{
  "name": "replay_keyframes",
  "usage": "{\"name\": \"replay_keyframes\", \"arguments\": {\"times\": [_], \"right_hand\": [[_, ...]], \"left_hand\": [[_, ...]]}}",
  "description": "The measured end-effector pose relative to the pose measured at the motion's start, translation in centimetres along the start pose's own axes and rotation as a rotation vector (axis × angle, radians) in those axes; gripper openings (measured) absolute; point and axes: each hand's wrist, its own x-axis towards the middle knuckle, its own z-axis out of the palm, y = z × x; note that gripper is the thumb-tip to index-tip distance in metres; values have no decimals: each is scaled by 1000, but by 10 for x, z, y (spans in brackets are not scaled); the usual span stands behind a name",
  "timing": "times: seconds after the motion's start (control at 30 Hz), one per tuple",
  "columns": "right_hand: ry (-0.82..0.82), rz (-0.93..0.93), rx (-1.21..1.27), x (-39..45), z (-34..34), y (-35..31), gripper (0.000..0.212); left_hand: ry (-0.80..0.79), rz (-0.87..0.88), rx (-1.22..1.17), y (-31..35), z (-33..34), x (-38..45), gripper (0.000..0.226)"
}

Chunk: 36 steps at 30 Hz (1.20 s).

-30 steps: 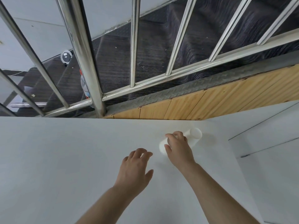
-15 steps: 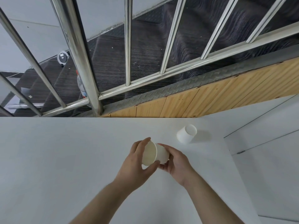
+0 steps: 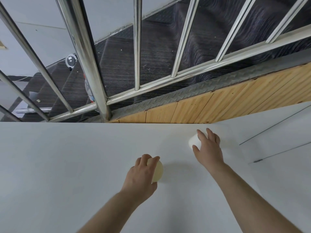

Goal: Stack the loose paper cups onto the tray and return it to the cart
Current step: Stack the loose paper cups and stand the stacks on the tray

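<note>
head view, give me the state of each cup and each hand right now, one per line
left hand: fingers curled round the near paper cup, holding it
near paper cup: gripped, mouth facing right, just above the white table
right hand: fingers spread over the far paper cup, thumb at its side; grip not clearly closed
far paper cup: on the table near the far edge, mostly hidden by the hand
</note>
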Motion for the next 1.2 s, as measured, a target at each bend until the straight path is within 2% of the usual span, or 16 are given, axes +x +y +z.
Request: {"name": "replay_keyframes", "arguments": {"times": [0.2, 0.4, 0.5, 0.57, 0.67, 0.77, 0.9, 1.0, 1.07, 1.17, 1.2], "right_hand": [[-133, 32, -27, 16, 1, 1, 61], [-57, -7, 82, 5, -1, -7, 47], [39, 4, 369, -7, -6, -18, 42], [22, 132, 708, -17, -13, -30, 34], [-189, 393, 1255, -34, -26, -46, 25], [-351, 511, 1465, -46, -30, -52, 29], [-469, 537, 1511, -59, -27, -54, 30], [-490, 528, 1480, -67, -26, -53, 28], [-380, 458, 1335, -72, -23, -52, 21], [-36, 150, 942, -84, -22, -48, 12], [21, 44, 878, -89, -22, -46, 11]], "left_hand": [[-18, -6, 32, -6, 6, 2, 73], [3, 15, 36, -9, 7, 2, 86], [66, 8, -15, -5, 3, 3, 90], [115, 15, -63, -1, -2, 5, 91], [182, 45, -146, 10, -11, 6, 95], [240, 77, -240, 18, -16, 7, 100], [281, 135, -294, 23, -15, 7, 90], [297, 124, -331, 27, -11, 6, 82], [282, 116, -318, 29, -9, 6, 79], [255, 114, -240, 31, -7, 4, 78], [246, 116, -220, 32, -7, 5, 78]]}}
